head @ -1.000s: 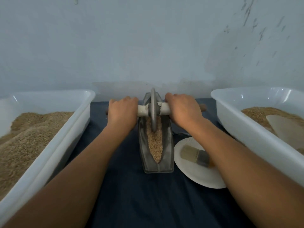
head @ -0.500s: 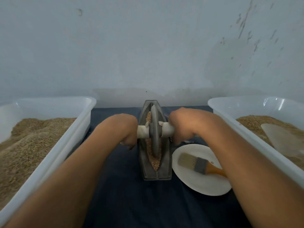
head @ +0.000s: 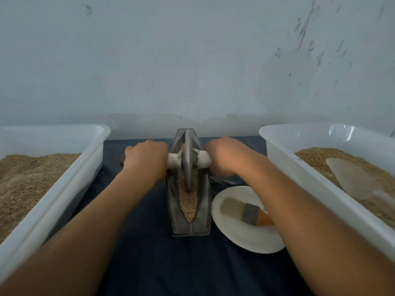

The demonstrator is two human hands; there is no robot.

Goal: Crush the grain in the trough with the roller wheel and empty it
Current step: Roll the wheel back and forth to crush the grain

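**Both hands on the roller's axle, wheel standing in the grain**

At the centre of the head view, a narrow grey metal trough (head: 189, 210) lies lengthwise on a dark blue cloth (head: 149, 263), its pointed near end toward the bottom of the frame. Tan grain (head: 188, 201) fills the groove along its middle. The roller wheel (head: 188, 159), a thin grey disc, stands upright on edge in the trough's upper half, its lower rim sunk into the grain. A pale axle handle (head: 174, 160) passes through the disc and sticks out to both sides.

Left of the wheel, the left hand (head: 147, 161) has its fingers curled over the axle, gripping it; a dark end of the handle shows just past the knuckles. Right of the wheel, the right hand (head: 224, 157) wraps the other end of the axle in the same way, fingers folded under and mostly hidden. Both forearms run from the lower corners of the frame up to the middle.

Just right of the trough, partly under the right forearm, a white paper plate (head: 245, 238) carries a flat brush (head: 239, 209) with pale bristles, a grey ferrule and an orange handle.

Along the left edge sits a white plastic tub (head: 70, 189) heaped with grain. Along the right edge sits a second white tub (head: 299, 174), also holding grain, with a pale translucent scoop (head: 352, 178) lying on it. A pale, scuffed wall (head: 192, 60) fills the upper half.
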